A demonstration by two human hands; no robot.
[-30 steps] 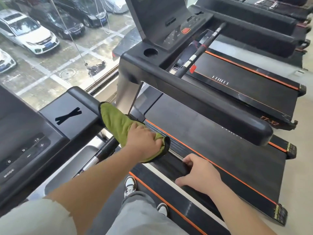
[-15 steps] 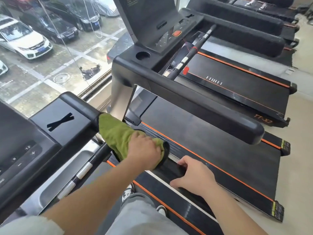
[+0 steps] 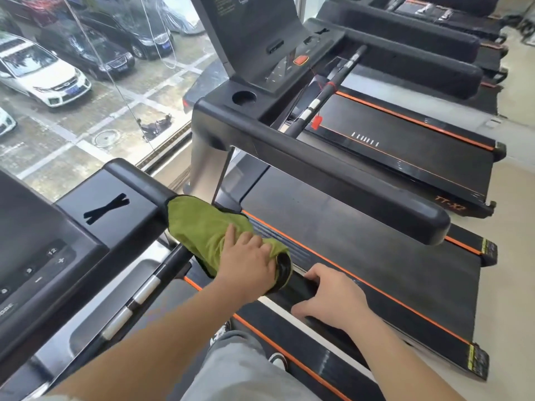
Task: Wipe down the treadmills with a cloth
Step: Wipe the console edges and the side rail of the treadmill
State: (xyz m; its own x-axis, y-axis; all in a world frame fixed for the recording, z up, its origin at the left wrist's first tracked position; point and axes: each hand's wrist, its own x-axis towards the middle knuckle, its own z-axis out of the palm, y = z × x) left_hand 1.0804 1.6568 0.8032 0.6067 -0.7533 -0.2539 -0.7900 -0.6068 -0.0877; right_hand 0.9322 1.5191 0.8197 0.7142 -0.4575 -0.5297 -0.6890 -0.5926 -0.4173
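A: Grip on the left hand point(image 3: 249, 264)?

B: Closed over the green cloth point(image 3: 199, 224) with curled fingers, knuckles up. Cannot see the thumb.

A: And the cloth, where?

B: Wrapped over the black handrail point(image 3: 307, 287) of the near treadmill point(image 3: 312, 360). Runs from just beside the console corner down to under the left hand. Bunched at the lower end, with a dark underside showing there.

A: Right hand point(image 3: 335, 299)?

B: Lower down the same handrail, just beside the cloth edge, with a short strip of bare bar between. Curled round the bar, fingertips over the far side and thumb on the near side. Holding nothing else.

A: Moving outward?

B: Console point(image 3: 43, 250) at left, with minus and plus keys and a black X mark point(image 3: 106, 211) on the corner pad. Striped grip bar point(image 3: 139, 293) slanting below it. Grey trouser leg point(image 3: 240, 371) and a shoe point(image 3: 278, 360) at the bottom, on the near deck.

A: Beyond that?

B: Next treadmill point(image 3: 362, 247) to the right, with a dark belt and orange trim. Long side rail point(image 3: 347, 192) above the belt, cup holder point(image 3: 244, 98) and orange button point(image 3: 301, 59) on its console. More treadmills in a row behind, a red clip point(image 3: 317, 122) hanging over one. Window at upper left, white car point(image 3: 43, 70) parked outside among dark ones.
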